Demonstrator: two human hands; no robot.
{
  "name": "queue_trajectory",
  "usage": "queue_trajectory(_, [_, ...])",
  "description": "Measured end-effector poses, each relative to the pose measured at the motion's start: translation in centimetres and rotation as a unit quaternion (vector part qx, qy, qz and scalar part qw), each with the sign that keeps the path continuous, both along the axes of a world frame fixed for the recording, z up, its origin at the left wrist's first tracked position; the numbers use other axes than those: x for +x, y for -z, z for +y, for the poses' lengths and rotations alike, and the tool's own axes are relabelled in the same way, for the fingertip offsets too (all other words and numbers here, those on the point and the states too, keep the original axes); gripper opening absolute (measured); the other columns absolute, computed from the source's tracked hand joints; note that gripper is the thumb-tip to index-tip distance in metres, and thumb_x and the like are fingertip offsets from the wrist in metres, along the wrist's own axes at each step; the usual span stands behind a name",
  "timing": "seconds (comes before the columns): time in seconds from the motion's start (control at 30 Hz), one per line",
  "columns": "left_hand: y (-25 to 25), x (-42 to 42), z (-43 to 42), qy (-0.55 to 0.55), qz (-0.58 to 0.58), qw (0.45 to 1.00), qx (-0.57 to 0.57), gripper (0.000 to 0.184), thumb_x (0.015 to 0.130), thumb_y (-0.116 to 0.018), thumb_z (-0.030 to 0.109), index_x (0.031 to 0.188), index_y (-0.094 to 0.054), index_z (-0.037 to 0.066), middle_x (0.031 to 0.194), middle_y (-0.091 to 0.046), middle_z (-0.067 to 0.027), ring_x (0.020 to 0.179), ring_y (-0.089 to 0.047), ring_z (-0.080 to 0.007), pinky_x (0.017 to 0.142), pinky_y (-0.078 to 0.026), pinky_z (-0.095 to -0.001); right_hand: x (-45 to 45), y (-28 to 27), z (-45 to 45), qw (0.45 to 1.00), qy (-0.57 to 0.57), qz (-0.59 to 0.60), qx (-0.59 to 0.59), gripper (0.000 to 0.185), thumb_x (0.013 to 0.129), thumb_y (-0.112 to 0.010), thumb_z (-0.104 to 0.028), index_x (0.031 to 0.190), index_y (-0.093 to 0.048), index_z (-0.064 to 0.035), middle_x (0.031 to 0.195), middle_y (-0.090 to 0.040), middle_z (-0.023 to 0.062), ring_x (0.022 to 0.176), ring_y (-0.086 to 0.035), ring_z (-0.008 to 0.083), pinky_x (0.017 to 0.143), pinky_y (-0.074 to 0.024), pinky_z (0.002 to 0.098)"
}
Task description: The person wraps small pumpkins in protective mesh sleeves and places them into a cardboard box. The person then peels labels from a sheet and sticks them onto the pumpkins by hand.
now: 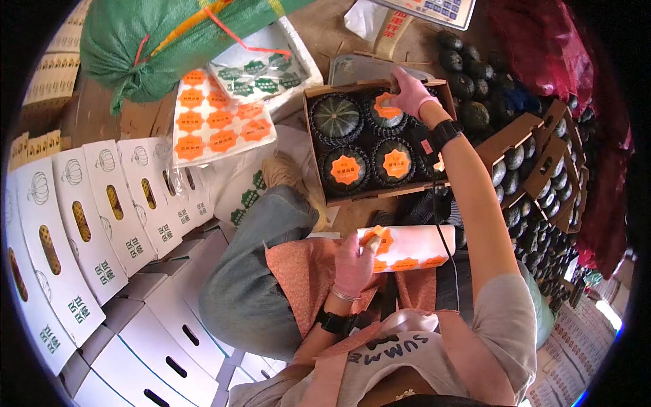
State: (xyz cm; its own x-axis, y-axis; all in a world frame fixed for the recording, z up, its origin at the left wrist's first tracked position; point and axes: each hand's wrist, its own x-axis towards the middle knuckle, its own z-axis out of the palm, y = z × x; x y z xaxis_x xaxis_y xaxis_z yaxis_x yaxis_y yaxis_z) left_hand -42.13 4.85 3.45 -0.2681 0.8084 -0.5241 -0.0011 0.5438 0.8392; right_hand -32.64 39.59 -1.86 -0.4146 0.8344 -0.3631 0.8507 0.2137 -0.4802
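Observation:
My left hand (354, 264), in a pink glove, pinches a rolled sheet of orange stickers (413, 249) above my lap. My right hand (411, 95), gloved in pink, reaches over an open cardboard box (378, 195) with its fingers apart. Its fingertips touch the orange sticker (386, 106) on the back right pumpkin (388, 125). Also in the box are a dark green pumpkin (336, 117) without a sticker and two front pumpkins (345, 169) (394, 163) wearing orange stickers. Dark foam nets surround them. My right forearm partly covers the box's right end.
White pumpkin-print cartons (88, 224) stand in a row at left. More sticker sheets (217, 122) and a green sack (156, 47) lie at upper left. Loose dark pumpkins (468, 74) and open brown boxes (536, 163) fill the right. A black cable (444, 237) hangs from my right wrist.

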Motion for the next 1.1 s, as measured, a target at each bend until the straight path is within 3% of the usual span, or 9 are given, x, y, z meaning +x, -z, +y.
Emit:
queue_trajectory(0.17, [-0.5, 0.2, 0.4, -0.024, -0.035, 0.999, 0.002, 0.020, 0.086, -0.059, 0.016, 0.091, -0.056, -0.002, 0.075, -0.061, -0.0084, 0.066, -0.055, -0.0103, 0.059, -0.045, -0.0270, -1.6, -3.4, -1.6, 0.990, -0.008, -0.117, 0.075, 0.050, 0.067, -0.075, -0.021, 0.107, -0.048, -0.0047, 0.103, -0.060, 0.0188, 0.099, -0.057, 0.0360, 0.083, -0.0464, 0.0383])
queue_trajectory(0.37, [-0.7, -0.6, 0.3, -0.016, -0.009, 0.999, 0.046, 0.020, 0.084, -0.058, 0.018, 0.093, -0.060, 0.000, 0.079, -0.062, -0.0179, 0.071, -0.062, -0.0283, 0.062, -0.047, -0.0365, 0.1, -0.3, -3.7, 0.976, -0.119, -0.058, 0.172, 0.064, 0.066, -0.077, -0.026, 0.116, -0.043, -0.0046, 0.116, -0.055, 0.0182, 0.104, -0.054, 0.0370, 0.087, -0.0450, 0.0402])
queue_trajectory(0.5, [0.7, -0.5, 0.2, -0.037, 0.010, 0.996, 0.075, 0.022, 0.084, -0.060, 0.020, 0.092, -0.060, 0.000, 0.078, -0.063, -0.0161, 0.071, -0.063, -0.0252, 0.062, -0.047, -0.0349, 2.0, -7.8, -12.3, 0.978, -0.207, 0.024, 0.015, 0.065, 0.067, -0.074, -0.035, 0.117, -0.046, -0.0053, 0.107, -0.058, 0.0166, 0.099, -0.058, 0.0331, 0.083, -0.0480, 0.0415])
queue_trajectory(0.57, [0.3, -0.2, 0.0, -0.037, -0.003, 0.996, 0.082, 0.023, 0.085, -0.061, 0.022, 0.092, -0.060, 0.000, 0.076, -0.063, -0.0136, 0.071, -0.062, -0.0208, 0.062, -0.047, -0.0333, 2.5, -11.1, -18.3, 0.932, -0.202, 0.134, -0.269, 0.047, 0.074, -0.067, -0.034, 0.110, -0.057, -0.0053, 0.095, -0.063, 0.0145, 0.090, -0.061, 0.0339, 0.080, -0.0491, 0.0393])
queue_trajectory(0.77, [-2.7, -0.6, -0.4, -0.183, -0.332, 0.926, 0.000, 0.026, 0.093, -0.051, 0.025, 0.092, -0.060, 0.000, 0.077, -0.061, -0.0004, 0.067, -0.056, -0.0096, 0.061, -0.047, -0.0258, 3.5, -10.6, -25.0, 0.950, -0.230, 0.167, 0.133, 0.024, 0.069, -0.064, -0.011, 0.092, -0.067, -0.0168, 0.079, -0.061, 0.0038, 0.066, -0.059, 0.0220, 0.060, -0.0486, 0.0319])
queue_trajectory(0.9, [-1.0, -0.8, -0.7, -0.185, -0.351, 0.918, 0.028, 0.031, 0.093, -0.050, 0.029, 0.091, -0.060, 0.000, 0.077, -0.059, 0.0008, 0.072, -0.058, -0.0098, 0.064, -0.048, -0.0263, 2.9, -11.6, -24.1, 0.896, -0.343, 0.195, 0.202, 0.026, 0.065, -0.066, -0.011, 0.089, -0.069, -0.0199, 0.091, -0.061, 0.0008, 0.079, -0.057, 0.0222, 0.070, -0.0458, 0.0333])
queue_trajectory(0.97, [0.2, -1.2, -0.7, -0.113, -0.250, 0.961, -0.016, 0.027, 0.092, -0.051, 0.026, 0.092, -0.060, 0.000, 0.076, -0.061, -0.0037, 0.071, -0.060, -0.0152, 0.064, -0.048, -0.0303, 2.8, -13.1, -20.8, 0.860, -0.361, 0.359, -0.037, 0.009, 0.068, -0.072, -0.011, 0.075, -0.068, -0.0157, 0.095, -0.060, 0.0033, 0.082, -0.057, 0.0204, 0.072, -0.0448, 0.0318])
queue_trajectory(1.03, [2.2, -1.1, -1.0, -0.037, -0.051, 0.998, 0.006, 0.024, 0.090, -0.051, 0.022, 0.093, -0.060, 0.000, 0.075, -0.062, -0.0093, 0.070, -0.060, -0.0217, 0.064, -0.047, -0.0350, 2.8, -11.3, -17.6, 0.854, -0.151, 0.462, -0.184, 0.009, 0.072, -0.069, 0.001, 0.077, -0.064, -0.0053, 0.091, -0.060, 0.0064, 0.078, -0.058, 0.0165, 0.069, -0.0485, 0.0285])
queue_trajectory(1.1, [3.9, 0.1, -1.8, 0.045, 0.240, 0.965, 0.096, 0.021, 0.087, -0.050, 0.018, 0.093, -0.060, 0.000, 0.074, -0.062, -0.0159, 0.068, -0.060, -0.0293, 0.062, -0.047, -0.0404, 0.0, -10.2, -12.4, 0.940, -0.066, 0.312, -0.122, 0.035, 0.073, -0.065, 0.004, 0.103, -0.048, -0.0014, 0.082, -0.056, 0.0061, 0.076, -0.056, 0.0148, 0.069, -0.0482, 0.0282])
